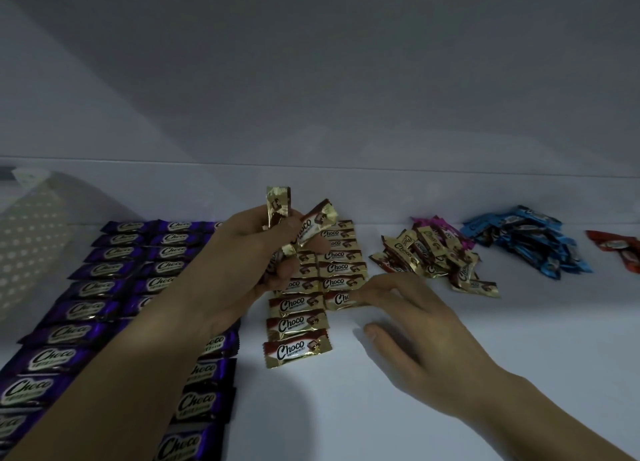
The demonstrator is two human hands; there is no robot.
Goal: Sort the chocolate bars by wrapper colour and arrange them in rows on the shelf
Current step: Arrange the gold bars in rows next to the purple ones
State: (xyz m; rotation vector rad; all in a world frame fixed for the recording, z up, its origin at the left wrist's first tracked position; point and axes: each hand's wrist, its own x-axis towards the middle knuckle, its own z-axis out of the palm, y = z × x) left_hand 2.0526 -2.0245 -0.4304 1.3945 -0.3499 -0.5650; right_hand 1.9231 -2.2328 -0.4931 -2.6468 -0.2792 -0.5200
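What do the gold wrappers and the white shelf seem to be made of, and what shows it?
Gold wrappers: likely metallised plastic film or foil, glossy; they glint brightly and crinkle at the crimped ends. White shelf: smooth, perhaps painted or laminated board; even dull sheen, no grain.

The left forearm [121, 374] reaches from the near left toward the middle. The left hand [252, 252] is raised, its fingers curled round a bunch of gold-wrapped bars [277, 204]. The right forearm [540, 412] comes in from the near right. The right hand [412, 322] lies low and palm-down, fingers stretched left with their tips touching a flat gold bar [337, 299], and the thumb spread toward the near side.
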